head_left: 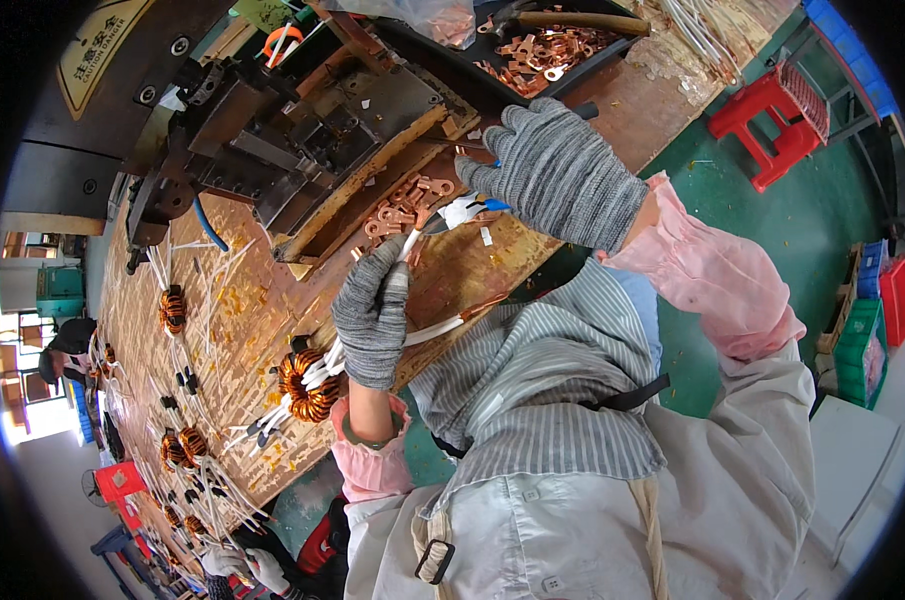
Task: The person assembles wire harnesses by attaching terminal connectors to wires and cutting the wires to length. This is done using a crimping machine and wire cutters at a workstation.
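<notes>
My left hand point(372, 325), in a grey knit glove, is closed around a white wire point(412, 240) whose upper end reaches a small pile of copper lugs point(409, 200). The wire runs down towards a copper-wound ring coil point(308, 384) beside my wrist. My right hand point(562, 178), in the same kind of glove, hovers over the table edge with curled fingers. A bit of blue shows between its thumb and forefinger; what it grips is mostly hidden. Just below the thumb are blue-and-white-handled pliers point(464, 210), their jaws close to the wire end.
A dark press-like machine point(302, 140) stands on the worn wooden table point(262, 300). Behind are a black tray point(612, 62) of copper lugs and a hammer point(572, 20). More coils point(182, 445) lie leftward. A red stool point(767, 125) stands on the green floor; another person's gloved hands point(242, 567) show lower left.
</notes>
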Available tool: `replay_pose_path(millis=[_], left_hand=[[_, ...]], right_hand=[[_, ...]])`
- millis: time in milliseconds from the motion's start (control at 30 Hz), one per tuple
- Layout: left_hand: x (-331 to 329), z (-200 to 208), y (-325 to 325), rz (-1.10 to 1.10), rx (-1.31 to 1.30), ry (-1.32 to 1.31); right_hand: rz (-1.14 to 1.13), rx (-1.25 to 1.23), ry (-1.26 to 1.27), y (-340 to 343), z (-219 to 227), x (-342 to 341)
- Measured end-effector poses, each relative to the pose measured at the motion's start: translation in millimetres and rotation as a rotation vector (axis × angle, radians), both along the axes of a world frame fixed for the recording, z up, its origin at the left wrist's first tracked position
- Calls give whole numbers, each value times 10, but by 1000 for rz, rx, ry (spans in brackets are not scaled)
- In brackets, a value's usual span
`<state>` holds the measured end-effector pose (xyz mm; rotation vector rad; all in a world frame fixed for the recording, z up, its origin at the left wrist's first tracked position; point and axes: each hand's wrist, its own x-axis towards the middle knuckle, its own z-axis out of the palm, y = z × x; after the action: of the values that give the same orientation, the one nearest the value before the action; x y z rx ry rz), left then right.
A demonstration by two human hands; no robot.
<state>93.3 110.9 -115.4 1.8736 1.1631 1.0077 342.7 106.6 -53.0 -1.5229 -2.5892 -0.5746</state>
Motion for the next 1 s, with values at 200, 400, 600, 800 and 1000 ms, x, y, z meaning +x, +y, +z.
replay_pose_path(millis=[200, 400, 600, 800, 1000], left_hand=[[0, 34, -20, 9, 25, 1], [19, 94, -36, -1, 22, 25], [10, 77, -37, 0, 8, -15], [41, 114, -19, -85, 58, -6], [28, 176, -37, -79, 39, -37]], right_hand=[[26, -3, -33, -19, 13, -38], [1, -47, -13, -23, 54, -50], [15, 49, -8, -35, 0, -42], [10, 30, 21, -64, 14, -40], [10, 96, 35, -78, 5, -37]])
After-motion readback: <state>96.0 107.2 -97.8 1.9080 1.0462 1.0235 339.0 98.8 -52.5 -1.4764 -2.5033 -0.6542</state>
